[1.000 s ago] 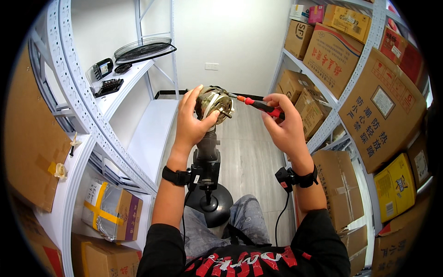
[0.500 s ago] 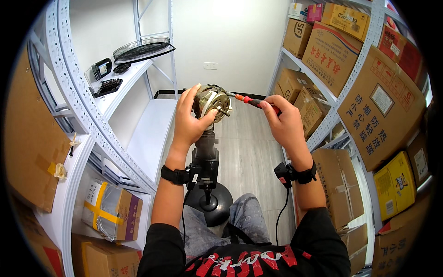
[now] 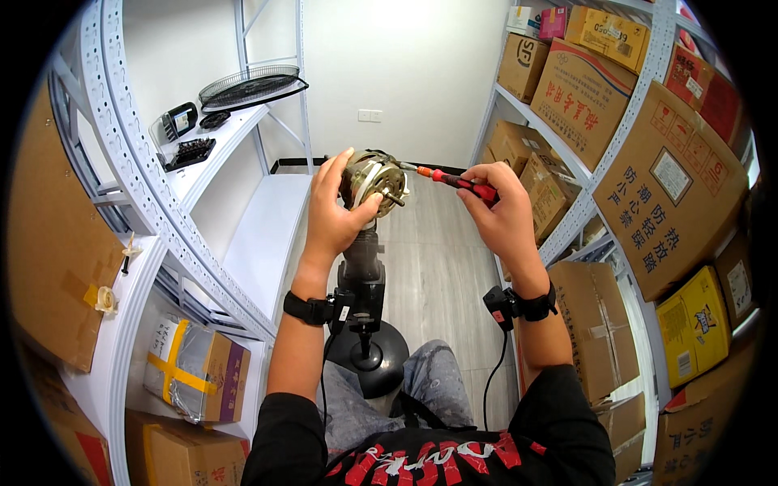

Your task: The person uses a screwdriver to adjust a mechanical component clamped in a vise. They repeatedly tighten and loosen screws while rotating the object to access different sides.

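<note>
A bare metal motor (image 3: 374, 182) with a protruding shaft sits atop a black fan stand (image 3: 362, 283) with a round base (image 3: 373, 352) between my legs. My left hand (image 3: 335, 202) is closed around the motor's left side, thumb near the shaft. My right hand (image 3: 496, 206) grips a red-and-black screwdriver (image 3: 454, 180) whose tip meets the upper right side of the motor. Whether the tip sits in a screw is too small to tell.
Metal shelving (image 3: 259, 211) on the left carries a wire fan grille (image 3: 251, 85), black plastic parts (image 3: 186, 150) and a taped box (image 3: 194, 368). Shelves on the right hold several cardboard boxes (image 3: 587, 101). Grey floor (image 3: 421, 292) and a white wall lie beyond.
Over the last second my right hand's fingers have shifted on the screwdriver handle, the thumb moving up along it. The motor and my left hand have barely moved.
</note>
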The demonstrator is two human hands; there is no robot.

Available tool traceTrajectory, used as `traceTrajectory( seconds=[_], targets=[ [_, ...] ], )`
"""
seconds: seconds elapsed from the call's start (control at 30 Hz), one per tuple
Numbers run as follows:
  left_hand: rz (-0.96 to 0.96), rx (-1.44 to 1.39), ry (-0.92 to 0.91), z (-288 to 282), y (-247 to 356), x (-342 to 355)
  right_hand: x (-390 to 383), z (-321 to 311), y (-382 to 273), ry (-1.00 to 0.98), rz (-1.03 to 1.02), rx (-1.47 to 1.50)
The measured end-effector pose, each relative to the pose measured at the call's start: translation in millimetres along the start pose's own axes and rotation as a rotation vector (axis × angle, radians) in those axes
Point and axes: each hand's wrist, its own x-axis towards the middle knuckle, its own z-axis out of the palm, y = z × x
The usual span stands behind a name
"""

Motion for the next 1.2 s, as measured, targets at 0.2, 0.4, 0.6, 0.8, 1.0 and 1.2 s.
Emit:
traceTrajectory(
  seconds=[0.2, 0.4, 0.6, 0.8, 1.0, 1.2],
  targets=[
    [-0.023, -0.038, -0.011, -3, 2, 0, 4, -9, -26, -0.368, 0.449, -0.235],
    [-0.021, -0.064, -0.002, -1, 4, 0, -9, -4, -10, -0.067, 0.076, -0.128],
    [-0.031, -0.097, 0.017, -1, 5, 1, -7, -1, -25, -0.037, 0.045, -0.145],
    [-0.050, -0.093, 0.009, -1, 6, 1, -15, 0, -9, -0.228, 0.142, -0.296],
    [-0.050, -0.080, 0.001, -1, 4, 1, -15, 1, -14, -0.090, 0.035, -0.197],
    [-0.058, -0.091, -0.001, -2, 7, 1, -17, 4, -12, -0.053, 0.046, -0.154]
  ],
)
